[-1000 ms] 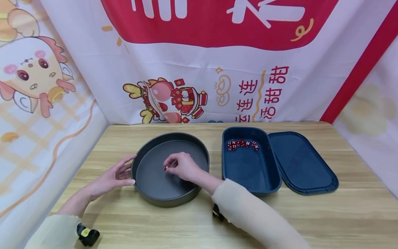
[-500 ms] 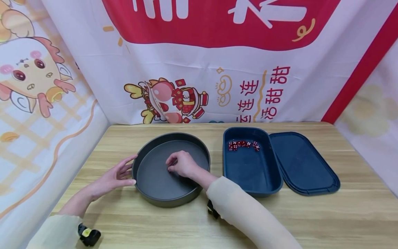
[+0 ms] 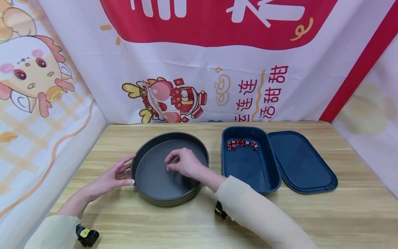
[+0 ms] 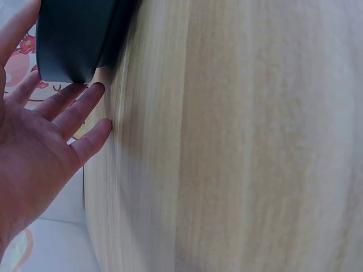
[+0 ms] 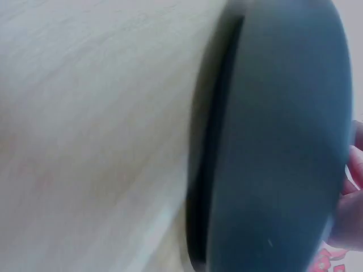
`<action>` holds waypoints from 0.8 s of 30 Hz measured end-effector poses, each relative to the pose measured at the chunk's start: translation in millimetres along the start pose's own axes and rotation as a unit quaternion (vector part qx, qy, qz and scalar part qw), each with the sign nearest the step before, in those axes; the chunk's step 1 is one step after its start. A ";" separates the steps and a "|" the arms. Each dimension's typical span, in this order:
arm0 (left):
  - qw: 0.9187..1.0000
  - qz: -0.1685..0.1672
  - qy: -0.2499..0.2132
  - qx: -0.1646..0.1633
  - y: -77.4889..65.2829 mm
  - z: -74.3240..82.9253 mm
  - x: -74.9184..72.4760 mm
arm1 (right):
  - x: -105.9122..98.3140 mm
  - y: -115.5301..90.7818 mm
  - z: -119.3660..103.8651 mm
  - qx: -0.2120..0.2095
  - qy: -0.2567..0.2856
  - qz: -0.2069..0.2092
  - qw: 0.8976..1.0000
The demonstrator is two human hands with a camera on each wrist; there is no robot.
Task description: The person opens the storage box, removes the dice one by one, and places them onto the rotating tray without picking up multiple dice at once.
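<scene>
A round dark grey pan (image 3: 152,186) stands on the table. My left hand (image 3: 113,178) lies against its left side, fingers spread along the outer wall and thumb at the rim. In the left wrist view the fingers of the left hand (image 4: 51,130) are nearly straight beside the pan wall (image 4: 74,45). Over the pan's middle is my right hand (image 3: 185,164), thumb and index finger bent and a little apart. A small red die (image 3: 168,170) with white spots shows on the pan floor just below those fingertips. The right wrist view shows mostly pan wall (image 5: 278,136).
Right of the pan stands a dark blue rectangular container (image 3: 248,176) with several red dice (image 3: 242,144) near its far end. Its flat blue lid (image 3: 304,162) lies beside it. Printed cloth (image 3: 192,58) hangs behind the wooden table (image 3: 174,228).
My right hand dips with the die to the pan floor, then rises slightly off it, fingertips parting from the die. The left hand stays at the pan's side.
</scene>
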State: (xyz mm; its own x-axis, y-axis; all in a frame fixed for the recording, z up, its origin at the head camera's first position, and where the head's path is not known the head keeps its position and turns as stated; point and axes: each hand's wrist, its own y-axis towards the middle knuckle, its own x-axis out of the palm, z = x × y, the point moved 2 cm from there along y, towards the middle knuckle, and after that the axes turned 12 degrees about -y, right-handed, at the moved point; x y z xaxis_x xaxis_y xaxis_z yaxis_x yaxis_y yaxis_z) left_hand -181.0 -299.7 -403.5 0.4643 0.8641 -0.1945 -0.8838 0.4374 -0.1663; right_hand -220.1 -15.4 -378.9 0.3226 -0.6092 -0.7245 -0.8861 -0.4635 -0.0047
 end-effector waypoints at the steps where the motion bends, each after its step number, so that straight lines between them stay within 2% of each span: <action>1: 1.000 0.000 -0.001 0.000 -0.2 0.2 -0.1 | -3.9 -2.8 -0.6 0.000 -0.001 0.001 1.000; 7: 1.000 -0.001 0.000 -0.001 -0.3 -0.6 -1.5 | -30.2 -18.5 4.1 -0.006 0.003 -0.002 1.000; 14: 1.000 0.001 0.003 -0.001 -1.1 -1.0 -2.6 | -63.6 -33.8 18.7 0.006 0.007 -0.004 1.000; 20: 1.000 0.000 -0.001 0.003 -0.4 -1.8 -2.7 | -83.4 -48.4 38.4 -0.031 0.010 0.011 0.999; 24: 1.000 -0.002 -0.005 0.003 0.9 -2.2 -2.4 | -94.2 -60.9 54.3 -0.041 0.016 0.021 0.999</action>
State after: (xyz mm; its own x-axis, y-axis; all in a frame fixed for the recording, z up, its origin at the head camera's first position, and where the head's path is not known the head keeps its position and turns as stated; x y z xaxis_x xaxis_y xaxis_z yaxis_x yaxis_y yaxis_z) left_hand -182.8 -301.9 -405.4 0.4677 0.8644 -0.1848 -0.8820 0.4425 -0.1622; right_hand -214.6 105.1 -347.8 0.2981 -0.6488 -0.7001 -0.8693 -0.4874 0.0816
